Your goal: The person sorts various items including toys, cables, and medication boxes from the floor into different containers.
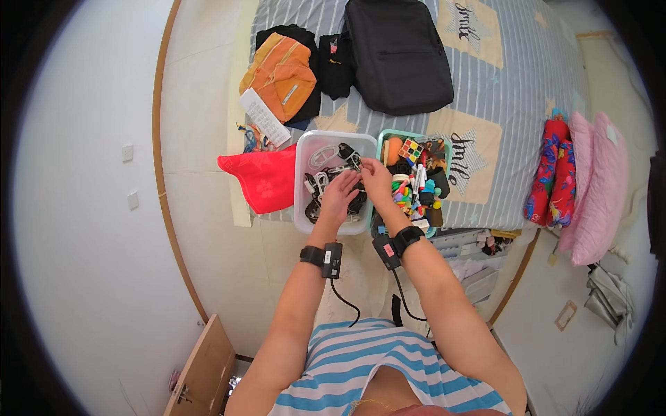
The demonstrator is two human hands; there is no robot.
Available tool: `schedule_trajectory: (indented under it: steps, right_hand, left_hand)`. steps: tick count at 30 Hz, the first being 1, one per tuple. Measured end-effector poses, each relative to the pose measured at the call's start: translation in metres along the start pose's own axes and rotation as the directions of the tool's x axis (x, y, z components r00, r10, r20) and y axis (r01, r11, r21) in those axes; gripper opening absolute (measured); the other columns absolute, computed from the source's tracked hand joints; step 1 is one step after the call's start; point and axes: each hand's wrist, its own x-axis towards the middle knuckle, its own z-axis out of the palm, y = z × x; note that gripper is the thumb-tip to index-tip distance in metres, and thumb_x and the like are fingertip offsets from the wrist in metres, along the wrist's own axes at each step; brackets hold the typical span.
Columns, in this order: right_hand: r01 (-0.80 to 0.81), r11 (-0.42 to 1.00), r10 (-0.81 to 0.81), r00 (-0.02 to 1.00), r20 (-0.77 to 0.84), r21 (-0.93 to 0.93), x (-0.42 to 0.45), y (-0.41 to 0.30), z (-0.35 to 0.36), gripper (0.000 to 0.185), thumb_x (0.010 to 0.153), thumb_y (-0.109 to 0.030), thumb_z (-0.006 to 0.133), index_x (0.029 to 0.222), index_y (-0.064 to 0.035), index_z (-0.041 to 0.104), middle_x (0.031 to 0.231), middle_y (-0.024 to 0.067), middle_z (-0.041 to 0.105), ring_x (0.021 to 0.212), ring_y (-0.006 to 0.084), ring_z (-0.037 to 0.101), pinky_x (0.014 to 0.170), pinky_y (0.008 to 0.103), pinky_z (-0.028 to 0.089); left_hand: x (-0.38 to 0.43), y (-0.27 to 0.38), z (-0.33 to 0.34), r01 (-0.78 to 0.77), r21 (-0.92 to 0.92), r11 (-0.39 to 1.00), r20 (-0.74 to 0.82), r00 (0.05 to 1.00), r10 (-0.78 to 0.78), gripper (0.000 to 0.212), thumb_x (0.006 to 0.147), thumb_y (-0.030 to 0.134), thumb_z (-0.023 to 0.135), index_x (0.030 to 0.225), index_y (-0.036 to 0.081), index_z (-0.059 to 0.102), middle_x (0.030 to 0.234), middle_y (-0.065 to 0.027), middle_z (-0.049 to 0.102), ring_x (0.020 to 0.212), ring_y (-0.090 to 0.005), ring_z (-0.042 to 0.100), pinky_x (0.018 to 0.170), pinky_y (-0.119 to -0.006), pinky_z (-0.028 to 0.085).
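Observation:
Both hands are over the right part of a white plastic bin point(300, 182) that holds coiled cables and black adapters. My left hand point(339, 195) has its palm turned up and its fingers spread near the cables. Beside it, my right hand point(376, 179) has bent fingertips at a dark cable with a black adapter point(347, 152); whether it grips the cable is unclear. A white coiled cable point(323, 156) lies at the back of the bin. Against its right side stands a green basket point(387, 134) with a puzzle cube point(411, 150), markers point(419, 177) and small colourful toys.
Left of the bin lies a red cloth point(265, 179). Behind are an orange pouch point(283, 73), a white remote control or printed card point(264, 117), dark clothing and a black backpack point(400, 57) on the bed. Pink pillows point(598, 187) are at the right.

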Motion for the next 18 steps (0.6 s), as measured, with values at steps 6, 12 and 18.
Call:
schedule_trajectory:
  steps: [6, 12, 18]
  right_hand:
    - [-0.099, 0.993, 0.107, 0.983, 0.147, -0.057, -0.011, -0.005, -0.012, 0.037, 0.090, -0.002, 0.048, 0.126, 0.0000, 0.055, 0.095, 0.0129, 0.069, 0.079, 0.0140, 0.067, 0.069, 0.0256, 0.053]
    - [-0.166, 0.986, 0.158, 0.974, 0.161, 0.034, -0.025, 0.002, -0.033, 0.036, 0.090, -0.001, 0.048, 0.125, 0.0008, 0.055, 0.107, 0.0121, 0.067, 0.083, 0.0144, 0.068, 0.069, 0.0240, 0.053]
    - [-0.195, 0.957, 0.165, 0.975, 0.149, 0.216, -0.047, -0.011, -0.062, 0.030, 0.092, -0.005, 0.052, 0.120, -0.0004, 0.058, 0.101, 0.0083, 0.067, 0.084, 0.0129, 0.067, 0.068, 0.0240, 0.054]
  left_hand:
    - [0.010, -0.004, 0.002, 0.003, 0.086, 0.996, -0.011, 1.000, -0.002, 0.050, 0.099, 0.031, 0.044, 0.138, 0.000, 0.040, 0.138, -0.0127, 0.048, 0.124, -0.0214, 0.048, 0.102, -0.037, 0.037]
    - [0.006, -0.011, 0.013, 0.047, 0.164, 0.985, -0.035, 0.999, -0.042, 0.047, 0.098, 0.029, 0.044, 0.135, 0.001, 0.043, 0.136, -0.0122, 0.050, 0.120, -0.0204, 0.051, 0.099, -0.035, 0.039]
    - [0.000, -0.026, 0.040, 0.025, 0.256, 0.966, 0.019, 0.999, -0.031, 0.038, 0.098, 0.025, 0.046, 0.126, 0.000, 0.051, 0.118, -0.0095, 0.062, 0.102, -0.0168, 0.061, 0.086, -0.030, 0.048]
